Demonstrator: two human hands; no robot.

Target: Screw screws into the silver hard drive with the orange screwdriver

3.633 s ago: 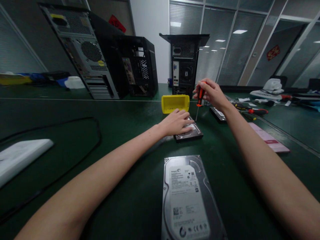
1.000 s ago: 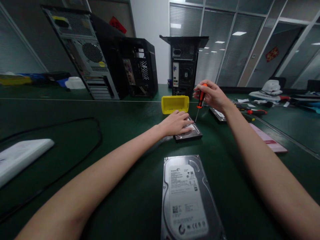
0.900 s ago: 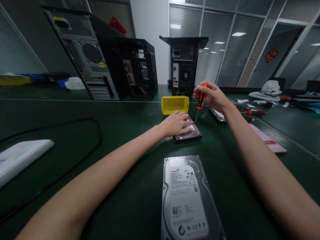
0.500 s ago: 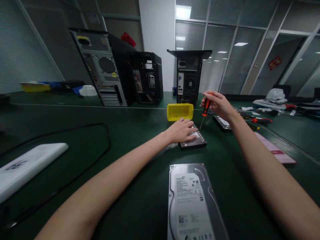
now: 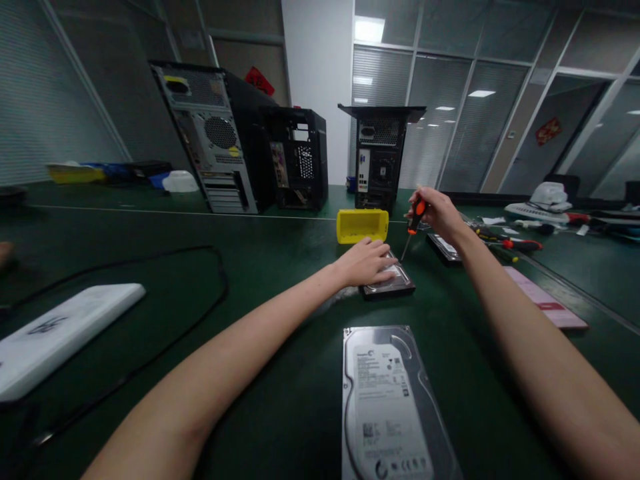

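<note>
My left hand (image 5: 367, 263) lies flat with fingers stretched over a hard drive (image 5: 393, 287), pressing on its top and covering much of it. My right hand (image 5: 434, 212) is wrapped round the orange and black handle of a screwdriver (image 5: 417, 217). The screwdriver tilts, and its tip points down at the drive's right edge; whether it touches a screw I cannot tell. Just behind the drive stands a yellow open box (image 5: 362, 227). Nearer to me lies a larger silver hard drive (image 5: 390, 407) with a white label facing up.
Another drive (image 5: 444, 248) lies under my right wrist. Pliers and other tools (image 5: 520, 245) and a pink pad (image 5: 547, 300) are on the right. Computer cases (image 5: 220, 140), (image 5: 381, 157) stand at the back. A white box (image 5: 70, 337) and a black cable (image 5: 223, 280) lie left.
The whole view has shifted slightly to the right. My right hand and the screwdriver handle have tilted a little to the right; my left hand stays on the drive.
</note>
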